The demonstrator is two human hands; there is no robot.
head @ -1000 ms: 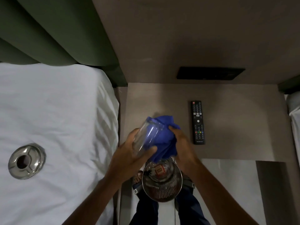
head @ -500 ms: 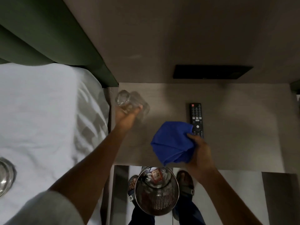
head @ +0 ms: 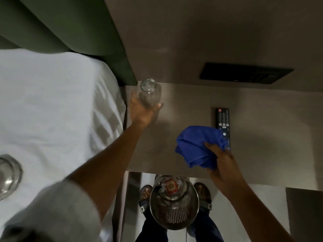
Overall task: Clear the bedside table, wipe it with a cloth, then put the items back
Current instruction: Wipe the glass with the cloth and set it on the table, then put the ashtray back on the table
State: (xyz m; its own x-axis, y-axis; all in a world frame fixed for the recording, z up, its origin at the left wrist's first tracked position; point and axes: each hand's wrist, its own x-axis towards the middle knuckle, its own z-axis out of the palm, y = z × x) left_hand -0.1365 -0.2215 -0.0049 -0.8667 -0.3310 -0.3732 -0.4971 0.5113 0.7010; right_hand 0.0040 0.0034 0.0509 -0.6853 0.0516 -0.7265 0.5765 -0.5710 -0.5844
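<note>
A clear drinking glass (head: 149, 92) stands at the far left corner of the grey-brown bedside table (head: 262, 130). My left hand (head: 141, 110) is wrapped around its near side. My right hand (head: 221, 159) grips a bunched blue cloth (head: 197, 145) over the table's front middle. A black remote control (head: 223, 124) lies lengthwise on the table just behind the cloth, its near end hidden by cloth and fingers. A metal ashtray (head: 7, 173) rests on the white bed (head: 52, 110) at the far left edge.
A perforated metal waste bin (head: 173, 203) holding a red-labelled packet stands on the floor in front of the table, between my sandalled feet. A green headboard (head: 73, 28) rises behind the bed. A black switch panel (head: 244, 73) is set in the wall above the table.
My left hand carried the glass from in front of me, where the cloth was on it, to the table's far left corner. The right hand with the cloth stayed over the front middle.
</note>
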